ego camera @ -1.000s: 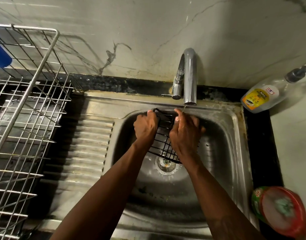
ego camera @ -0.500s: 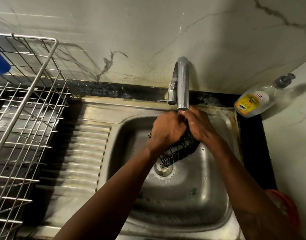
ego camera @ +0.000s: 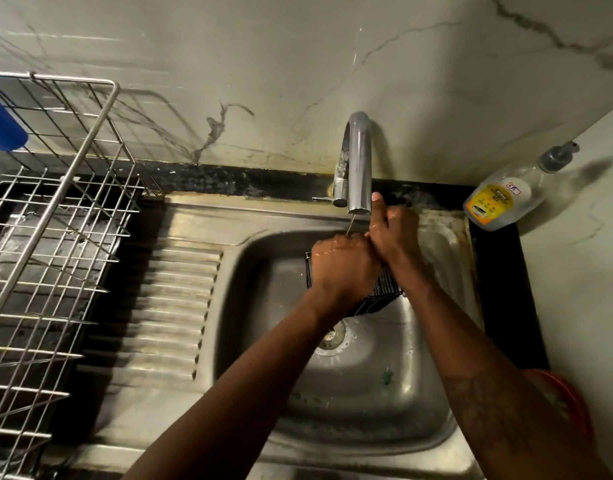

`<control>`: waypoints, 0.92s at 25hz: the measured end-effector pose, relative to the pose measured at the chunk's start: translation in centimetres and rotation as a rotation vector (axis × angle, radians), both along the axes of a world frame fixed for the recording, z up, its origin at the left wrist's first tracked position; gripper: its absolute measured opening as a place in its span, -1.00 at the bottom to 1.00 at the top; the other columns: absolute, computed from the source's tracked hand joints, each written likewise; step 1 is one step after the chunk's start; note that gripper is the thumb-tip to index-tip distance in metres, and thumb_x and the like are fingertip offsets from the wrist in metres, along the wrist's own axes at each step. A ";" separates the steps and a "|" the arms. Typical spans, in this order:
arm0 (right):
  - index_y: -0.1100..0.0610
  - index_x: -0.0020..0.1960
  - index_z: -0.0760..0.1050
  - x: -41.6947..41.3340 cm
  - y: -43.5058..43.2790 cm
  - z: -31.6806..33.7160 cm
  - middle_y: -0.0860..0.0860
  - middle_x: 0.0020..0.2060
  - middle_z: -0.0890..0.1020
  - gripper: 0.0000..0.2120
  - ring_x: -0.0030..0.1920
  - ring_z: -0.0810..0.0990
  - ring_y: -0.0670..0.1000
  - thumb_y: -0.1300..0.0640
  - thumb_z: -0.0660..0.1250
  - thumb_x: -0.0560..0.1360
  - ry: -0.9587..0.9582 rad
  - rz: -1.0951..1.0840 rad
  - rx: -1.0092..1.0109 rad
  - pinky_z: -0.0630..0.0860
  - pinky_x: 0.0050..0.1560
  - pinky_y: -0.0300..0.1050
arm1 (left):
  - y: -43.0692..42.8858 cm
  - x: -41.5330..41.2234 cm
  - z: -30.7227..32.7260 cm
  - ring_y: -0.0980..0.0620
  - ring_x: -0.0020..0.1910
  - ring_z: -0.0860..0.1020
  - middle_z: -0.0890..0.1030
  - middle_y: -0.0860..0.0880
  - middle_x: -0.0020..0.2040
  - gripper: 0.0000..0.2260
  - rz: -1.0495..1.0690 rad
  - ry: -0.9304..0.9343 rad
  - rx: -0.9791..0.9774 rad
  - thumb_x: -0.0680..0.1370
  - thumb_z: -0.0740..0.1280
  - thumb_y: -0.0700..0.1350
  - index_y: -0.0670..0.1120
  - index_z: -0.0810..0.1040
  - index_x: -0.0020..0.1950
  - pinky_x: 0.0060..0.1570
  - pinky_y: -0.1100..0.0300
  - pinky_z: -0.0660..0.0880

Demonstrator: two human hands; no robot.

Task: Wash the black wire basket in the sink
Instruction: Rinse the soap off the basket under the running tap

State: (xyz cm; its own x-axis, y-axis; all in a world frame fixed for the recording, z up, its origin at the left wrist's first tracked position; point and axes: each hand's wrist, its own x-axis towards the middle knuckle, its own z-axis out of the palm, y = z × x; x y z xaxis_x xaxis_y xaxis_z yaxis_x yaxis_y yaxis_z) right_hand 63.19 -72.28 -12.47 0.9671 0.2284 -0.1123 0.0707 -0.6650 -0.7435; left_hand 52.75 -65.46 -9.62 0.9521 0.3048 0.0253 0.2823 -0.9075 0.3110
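The black wire basket (ego camera: 381, 294) hangs over the steel sink (ego camera: 256, 271), just under the tap (ego camera: 358, 168). A thin stream of water runs from the spout onto my hands. My left hand (ego camera: 339, 268) is wrapped over the basket's top and left side and hides most of it. My right hand (ego camera: 393, 230) sits at the basket's back right edge, fingers closed, thumb raised beside the spout. Only the basket's lower right corner and a bit of its left rim show.
A steel wire dish rack (ego camera: 55, 237) stands on the left over the ribbed drainboard (ego camera: 166, 306). A soap dispenser bottle (ego camera: 505, 199) lies at the back right corner. A red-lidded container (ego camera: 571, 403) sits at the right front. The drain (ego camera: 332, 337) lies below the basket.
Both hands have shifted on the basket under the spout; my right hand has risen to the basket's back edge with the thumb up. The basket has turned, showing its lower right corner.
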 end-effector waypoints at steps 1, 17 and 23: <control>0.07 -0.40 0.39 -0.1 -0.2 0.1 0.13 -0.33 0.58 -0.41 -0.23 0.58 0.10 -0.25 0.03 0.67 0.005 -0.011 0.013 0.39 -0.21 -0.16 | -0.7 0.2 -0.1 -0.01 -0.40 0.52 0.59 0.03 -0.33 -0.65 -0.020 -0.001 0.040 0.64 0.08 0.10 0.00 0.57 -0.15 -0.26 0.10 0.49; 0.08 -0.26 0.43 -0.9 -0.7 -1.2 0.28 -0.10 0.61 -0.50 -0.07 0.58 0.18 -0.21 0.01 0.67 0.027 -0.133 0.111 0.35 -0.11 -0.11 | 3.9 -0.8 -1.3 0.15 -0.47 0.50 0.54 0.08 -0.40 -0.51 -0.077 -0.085 -0.090 0.73 -0.05 0.11 -0.01 0.57 -0.16 -0.40 0.22 0.46; 0.04 -0.31 0.46 -3.1 1.6 0.2 0.06 -0.33 0.58 -0.59 -0.37 0.52 -0.03 -0.04 0.15 0.68 -0.069 0.182 0.030 0.48 -0.31 -0.14 | 4.5 -2.0 -1.3 0.02 -0.34 0.60 0.62 0.02 -0.29 -0.55 0.254 -0.042 -0.096 0.69 -0.01 0.11 -0.02 0.56 -0.17 -0.09 0.09 0.58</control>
State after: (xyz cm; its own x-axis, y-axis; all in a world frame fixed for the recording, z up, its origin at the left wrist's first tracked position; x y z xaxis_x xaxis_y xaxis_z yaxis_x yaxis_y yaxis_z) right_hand 60.09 -70.73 -12.24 0.9147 0.4024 -0.0377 0.2391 -0.6140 -0.7522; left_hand 50.79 -60.99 -10.91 0.8436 0.5364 0.0227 0.4819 -0.7752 0.4085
